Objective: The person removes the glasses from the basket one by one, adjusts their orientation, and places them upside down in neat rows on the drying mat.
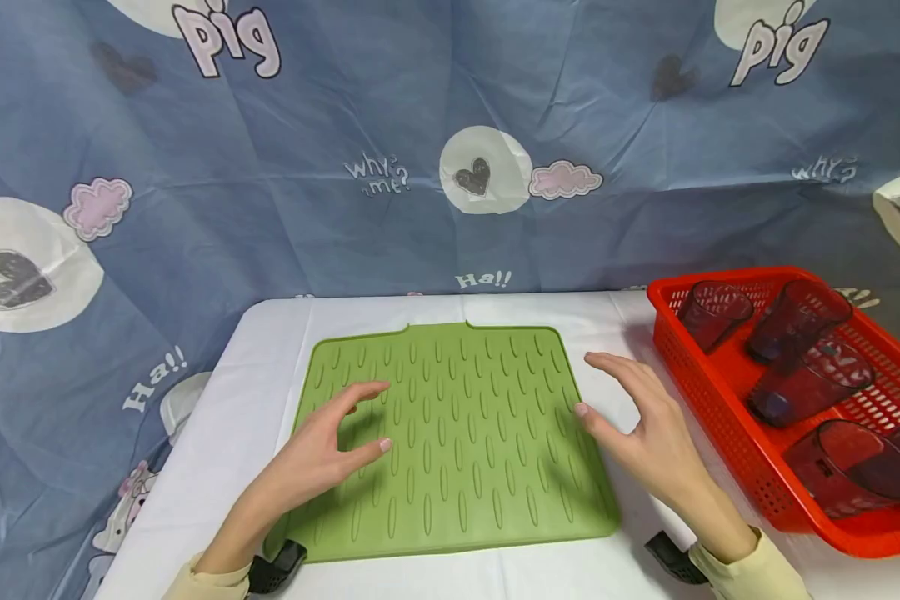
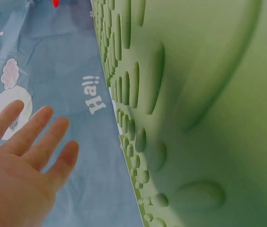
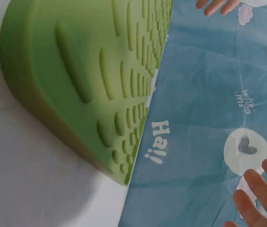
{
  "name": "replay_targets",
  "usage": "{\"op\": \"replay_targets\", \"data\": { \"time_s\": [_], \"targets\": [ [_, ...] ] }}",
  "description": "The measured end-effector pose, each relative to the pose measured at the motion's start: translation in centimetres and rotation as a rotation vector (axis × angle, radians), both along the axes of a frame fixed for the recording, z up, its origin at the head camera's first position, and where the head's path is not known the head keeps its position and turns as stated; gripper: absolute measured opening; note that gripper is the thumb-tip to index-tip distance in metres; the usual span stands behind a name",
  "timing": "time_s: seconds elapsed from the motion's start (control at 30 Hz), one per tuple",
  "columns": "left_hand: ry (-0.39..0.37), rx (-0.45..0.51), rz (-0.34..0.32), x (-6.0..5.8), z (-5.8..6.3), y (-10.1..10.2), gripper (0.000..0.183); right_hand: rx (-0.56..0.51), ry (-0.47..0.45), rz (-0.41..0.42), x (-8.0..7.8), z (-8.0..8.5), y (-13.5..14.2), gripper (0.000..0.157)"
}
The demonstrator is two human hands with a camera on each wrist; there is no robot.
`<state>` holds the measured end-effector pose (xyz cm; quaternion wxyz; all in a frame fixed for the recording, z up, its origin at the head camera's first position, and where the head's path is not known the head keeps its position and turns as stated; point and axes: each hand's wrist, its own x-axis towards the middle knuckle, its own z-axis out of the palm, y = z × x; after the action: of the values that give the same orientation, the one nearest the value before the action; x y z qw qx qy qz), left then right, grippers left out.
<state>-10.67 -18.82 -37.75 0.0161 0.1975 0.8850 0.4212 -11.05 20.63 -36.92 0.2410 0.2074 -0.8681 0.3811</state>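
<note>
A green ridged drying mat lies flat on the white-covered table, its tabbed edge toward the back. Over the mat's left part hovers my left hand, thumb and fingers spread apart with nothing between them. My right hand is held above the mat's right edge, fingers relaxed and holding nothing. In the left wrist view the left fingers are extended beside the raised ridges. The right wrist view shows the mat's rounded corner and the right fingertips at the lower right.
To the right stands a red plastic basket with several clear drinking glasses lying or leaning in it. A blue printed cloth hangs behind the table. Black wrist cameras sit at both wrists.
</note>
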Motion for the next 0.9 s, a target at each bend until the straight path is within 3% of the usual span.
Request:
{"op": "replay_targets", "data": {
  "time_s": [0.3, 0.9],
  "targets": [
    [-0.008, 0.013, -0.012, 0.1, -0.2, 0.4, 0.066, -0.085, -0.289, -0.042, 1.0, 0.7, 0.0, 0.051],
    [-0.030, 0.162, -0.072, -0.1, -0.7, 0.5, 0.059, -0.153, -0.278, 0.070, 1.1, 2.5, 0.8, 0.058]
  ]
}}
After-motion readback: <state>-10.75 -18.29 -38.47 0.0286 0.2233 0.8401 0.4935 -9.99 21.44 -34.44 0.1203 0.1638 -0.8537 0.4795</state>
